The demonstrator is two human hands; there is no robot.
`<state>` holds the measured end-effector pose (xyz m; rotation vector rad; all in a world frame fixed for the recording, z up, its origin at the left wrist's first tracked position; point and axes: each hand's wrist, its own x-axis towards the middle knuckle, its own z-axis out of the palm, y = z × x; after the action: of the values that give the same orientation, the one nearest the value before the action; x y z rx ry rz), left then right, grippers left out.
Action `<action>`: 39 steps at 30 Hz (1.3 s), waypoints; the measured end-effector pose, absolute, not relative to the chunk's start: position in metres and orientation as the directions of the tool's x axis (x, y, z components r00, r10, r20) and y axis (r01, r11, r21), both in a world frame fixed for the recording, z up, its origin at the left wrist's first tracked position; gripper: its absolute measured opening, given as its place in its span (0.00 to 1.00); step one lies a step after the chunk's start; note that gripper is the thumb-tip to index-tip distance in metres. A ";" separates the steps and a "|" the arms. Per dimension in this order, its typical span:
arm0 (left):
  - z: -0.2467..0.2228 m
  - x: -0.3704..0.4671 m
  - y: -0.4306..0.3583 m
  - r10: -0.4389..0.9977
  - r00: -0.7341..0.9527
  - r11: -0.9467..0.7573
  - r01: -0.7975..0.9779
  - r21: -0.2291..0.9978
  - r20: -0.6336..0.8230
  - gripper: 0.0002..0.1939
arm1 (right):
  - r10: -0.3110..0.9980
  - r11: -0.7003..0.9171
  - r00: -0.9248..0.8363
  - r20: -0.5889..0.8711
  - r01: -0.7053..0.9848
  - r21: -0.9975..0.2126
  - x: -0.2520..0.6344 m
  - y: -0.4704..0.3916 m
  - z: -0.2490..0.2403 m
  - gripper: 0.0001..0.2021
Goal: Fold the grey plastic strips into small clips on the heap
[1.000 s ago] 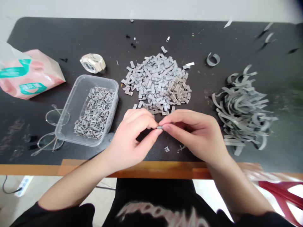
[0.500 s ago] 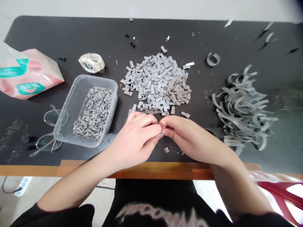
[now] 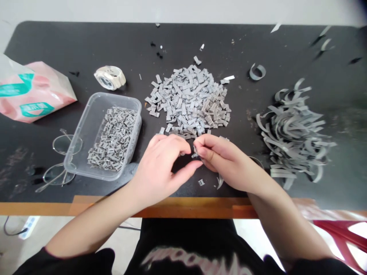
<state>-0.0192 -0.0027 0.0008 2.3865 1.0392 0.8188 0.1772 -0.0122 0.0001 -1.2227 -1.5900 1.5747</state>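
Just below a large heap of grey fabric-like pieces (image 3: pixel 186 97), my two hands face each other. My right hand (image 3: pixel 219 154) pinches a small grey piece (image 3: pixel 195 155) between thumb and fingertips. My left hand (image 3: pixel 166 164) is beside it with thumb and index finger spread apart, its thumb tip close to the right fingers. A clear plastic tub (image 3: pixel 75 147) holding many small grey buckles (image 3: pixel 113 139) stands left of my left hand. One loose buckle (image 3: pixel 201 182) lies on the table below my hands.
Curled grey strips (image 3: pixel 295 130) are piled at the right, with one curl (image 3: pixel 257 71) apart. At the left are a white watch (image 3: pixel 110 78), eyeglasses (image 3: pixel 59 173) and a pink bag (image 3: pixel 43 91). The black table (image 3: pixel 94 40) has a brown front edge (image 3: pixel 186 207).
My left thumb and index finger have parted and moved off the right fingertips. The small grey piece in my right hand has come into sight.
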 end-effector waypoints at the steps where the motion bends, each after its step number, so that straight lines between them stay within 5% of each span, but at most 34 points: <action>1: 0.001 -0.019 -0.003 0.780 0.528 -0.611 0.530 0.588 0.334 0.05 | 0.891 -0.121 -0.411 -0.192 0.193 -0.974 0.176 -0.013 0.000 0.13; 10: -0.002 -0.019 0.001 0.770 0.553 -0.587 0.419 0.693 0.318 0.06 | 0.952 -0.069 -0.280 -0.125 0.204 -0.977 0.163 -0.022 -0.001 0.11; 21: 0.001 -0.020 0.003 0.756 0.594 -0.533 0.314 0.786 0.275 0.09 | 0.970 -0.178 -0.172 -0.172 -0.020 -0.984 0.154 -0.028 -0.002 0.11; 26: 0.001 -0.021 0.001 0.828 0.526 -0.417 0.350 0.839 0.191 0.07 | 0.973 -0.172 -0.154 -0.172 0.012 -0.985 0.165 -0.016 0.000 0.05; 33: 0.005 -0.022 -0.001 0.808 0.560 -0.450 0.383 0.807 0.184 0.08 | 0.932 -0.286 -0.230 -0.279 0.003 -0.958 0.176 -0.013 0.003 0.11; 39: 0.003 -0.024 -0.001 0.792 0.573 -0.495 0.399 0.772 0.211 0.09 | 0.923 -0.327 -0.258 -0.286 -0.131 -0.936 0.175 -0.012 0.006 0.05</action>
<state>-0.0241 -0.0006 0.0033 2.1197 0.9463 0.7360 0.1747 -0.0119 0.0057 -1.1785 -1.0814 1.6973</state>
